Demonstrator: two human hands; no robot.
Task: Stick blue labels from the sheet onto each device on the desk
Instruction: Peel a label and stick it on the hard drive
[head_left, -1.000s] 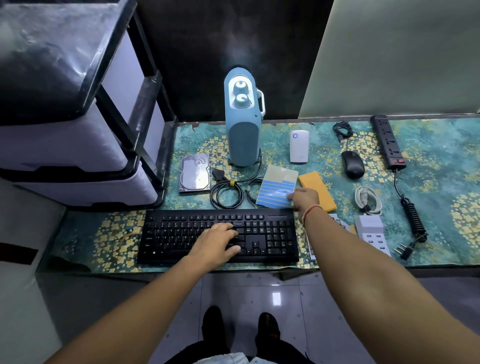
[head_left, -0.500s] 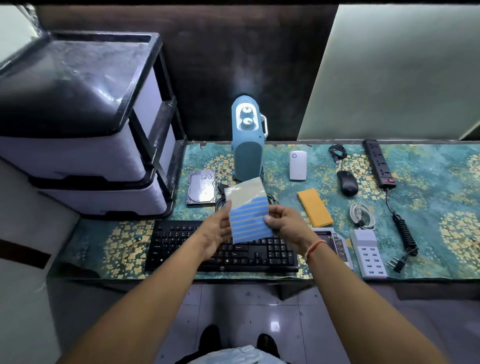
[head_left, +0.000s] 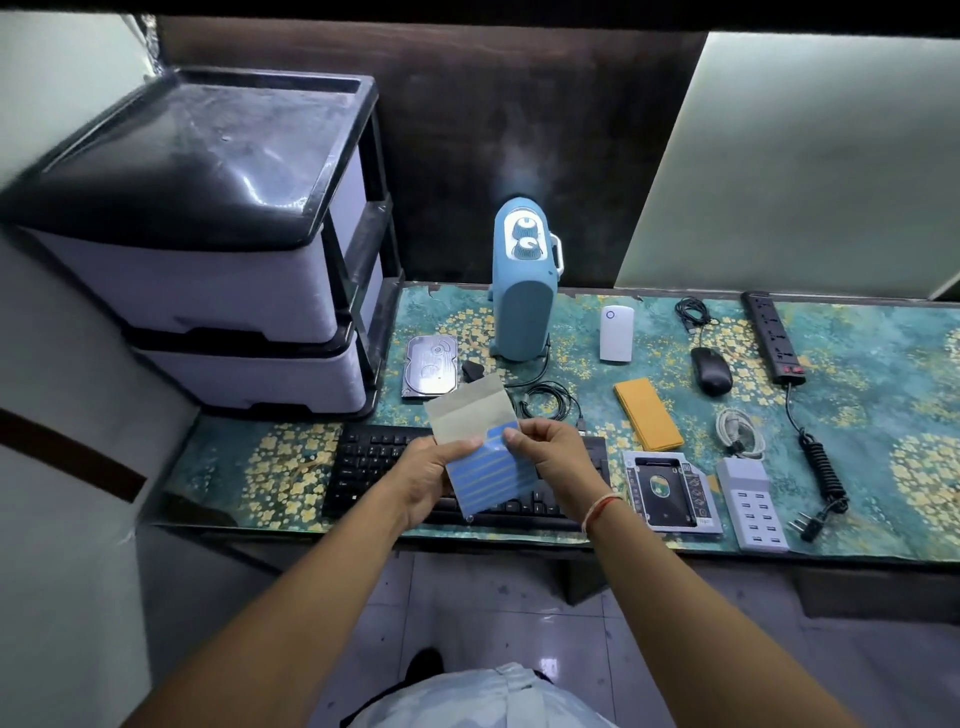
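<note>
In the head view, the label sheet (head_left: 488, 467) is now held up over the keyboard (head_left: 374, 462), where a second ago it was lying on the desk (head_left: 883, 415). It is gripped at its left edge by the left hand (head_left: 423, 480). A blue label (head_left: 501, 435) at the top is pinched by the right hand (head_left: 553, 465), so peeling seems to be starting. No device looks labelled yet.

Both bare forearms extended forward, converging at centre. Left hand (head_left: 423, 480) curled, thumb on top, gripping label sheet (head_left: 488, 470) at left edge. Right hand (head_left: 553, 460) pinching sheet's upper right; thread band on right wrist.
</note>
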